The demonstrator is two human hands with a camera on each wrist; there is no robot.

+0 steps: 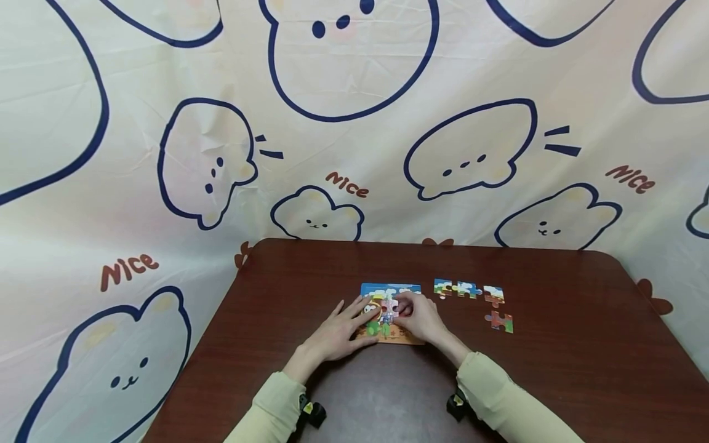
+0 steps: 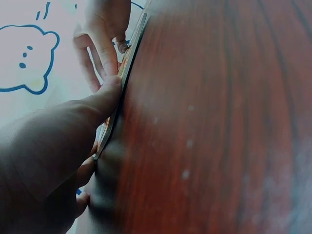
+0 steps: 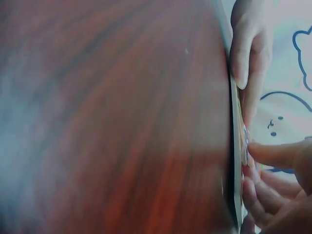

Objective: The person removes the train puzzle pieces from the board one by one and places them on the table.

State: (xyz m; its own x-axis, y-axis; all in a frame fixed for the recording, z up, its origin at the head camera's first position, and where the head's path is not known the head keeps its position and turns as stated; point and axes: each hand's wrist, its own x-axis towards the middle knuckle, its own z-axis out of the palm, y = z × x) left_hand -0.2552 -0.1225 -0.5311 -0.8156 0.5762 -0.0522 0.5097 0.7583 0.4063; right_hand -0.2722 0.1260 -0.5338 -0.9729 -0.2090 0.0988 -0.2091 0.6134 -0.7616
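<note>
A jigsaw puzzle board (image 1: 400,335) with a colourful cartoon picture lies flat on the table. My left hand (image 1: 339,332) rests on its left side with fingers spread; in the left wrist view the thumb (image 2: 108,95) touches the near edge. At the board's right side, my right hand (image 1: 425,317) pinches a pinkish puzzle piece (image 1: 389,307) between thumb and fingers, low over the picture. The right wrist view shows the board's edge (image 3: 236,161) side-on and the right thumb (image 3: 273,155) against the thin piece. The right fingers partly hide the piece.
Right of the board lie loose puzzle pieces: two joined or touching blue ones (image 1: 466,289), one blue and red (image 1: 494,295), one mostly red (image 1: 501,321). The brown wooden table (image 1: 576,344) ends at a cartoon-printed curtain (image 1: 388,147) behind.
</note>
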